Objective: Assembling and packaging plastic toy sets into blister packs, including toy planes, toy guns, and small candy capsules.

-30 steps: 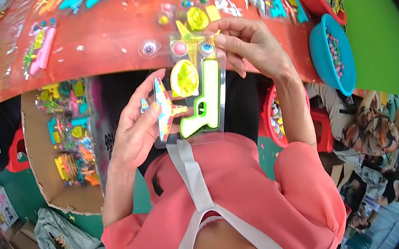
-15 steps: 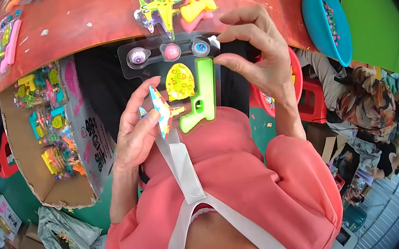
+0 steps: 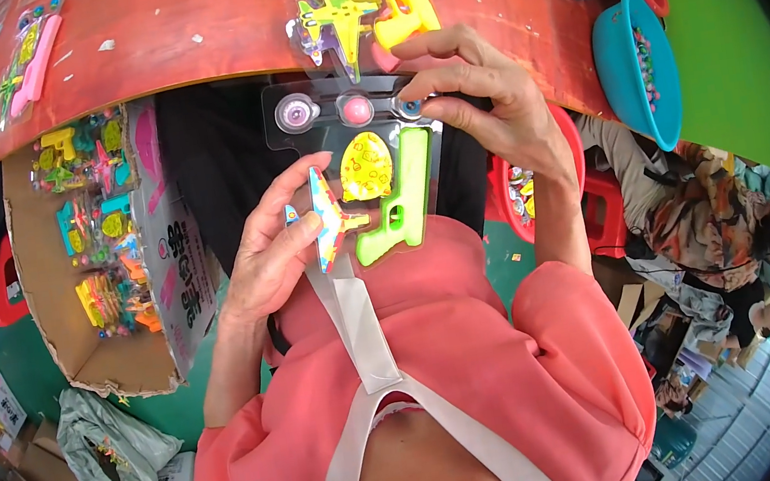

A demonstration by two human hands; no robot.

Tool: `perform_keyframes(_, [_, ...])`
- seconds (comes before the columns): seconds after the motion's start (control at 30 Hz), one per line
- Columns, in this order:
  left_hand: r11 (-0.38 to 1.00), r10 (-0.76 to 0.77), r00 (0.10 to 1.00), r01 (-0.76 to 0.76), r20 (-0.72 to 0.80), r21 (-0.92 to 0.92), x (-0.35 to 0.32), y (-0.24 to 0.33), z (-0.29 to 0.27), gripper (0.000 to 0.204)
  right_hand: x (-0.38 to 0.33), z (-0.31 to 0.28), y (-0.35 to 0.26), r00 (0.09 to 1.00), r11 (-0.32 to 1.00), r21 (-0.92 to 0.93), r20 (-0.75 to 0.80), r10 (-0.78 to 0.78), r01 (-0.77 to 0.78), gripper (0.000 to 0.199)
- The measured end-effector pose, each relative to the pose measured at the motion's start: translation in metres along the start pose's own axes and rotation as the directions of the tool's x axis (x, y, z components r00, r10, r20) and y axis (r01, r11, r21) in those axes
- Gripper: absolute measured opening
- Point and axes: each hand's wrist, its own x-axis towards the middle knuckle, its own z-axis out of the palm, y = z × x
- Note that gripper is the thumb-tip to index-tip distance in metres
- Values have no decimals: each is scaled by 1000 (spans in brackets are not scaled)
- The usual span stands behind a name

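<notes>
A clear plastic blister tray [image 3: 294, 140] lies over my lap. Its lower part holds a green toy gun [image 3: 409, 189] and a yellow patterned egg-shaped piece [image 3: 366, 167]. Along its top sit a purple eyeball-like ball [image 3: 295, 113], a pink ball [image 3: 355, 108] and a blue eyeball-like ball [image 3: 409, 107]. My left hand [image 3: 270, 241] grips the tray's left side, thumb pressed on a colourful toy airplane [image 3: 328, 219]; the fingers beneath are partly hidden. At the top right corner, my right hand [image 3: 492, 95] has thumb and fingertips closed around the blue ball, partly covering it.
On the red table [image 3: 173, 35] just ahead lies another set with a yellow toy airplane [image 3: 338, 15] and yellow gun. A cardboard box [image 3: 95, 361] of packed toys stands left. A blue basin [image 3: 620, 64] of small balls and a red basin [image 3: 573, 152] are at right.
My right hand's fingers have come down onto the blue ball and drawn together. The tray and left hand shift slightly right in view.
</notes>
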Motion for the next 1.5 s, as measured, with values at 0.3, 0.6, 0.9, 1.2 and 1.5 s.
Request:
perform_keyframes(0.3, [1000, 1, 1000, -1, 0, 22, 4, 0, 0, 57, 5, 0, -5, 997, 998, 4, -57, 55, -55, 31])
perform_keyframes(0.6, [1000, 19, 999, -19, 34, 7, 5, -2, 10, 57, 19, 36, -21, 961, 882, -448, -147, -236, 148, 28])
perform_keyframes(0.9, [995, 101, 993, -101, 58, 3, 10, 7, 10, 56, -3, 4, -6, 902, 973, 144, -371, 220, -178, 33])
perform_keyframes(1.2, [995, 93, 995, -92, -43, 26, 21, 11, 34, 54, 1, 16, -11, 854, 859, 434, -302, 422, -271, 29])
perform_keyframes(1.5, [791, 287, 956, -199, -63, 579, 93, 84, 44, 43, 80, -33, 42, 901, 922, 341, -315, 298, -186, 27])
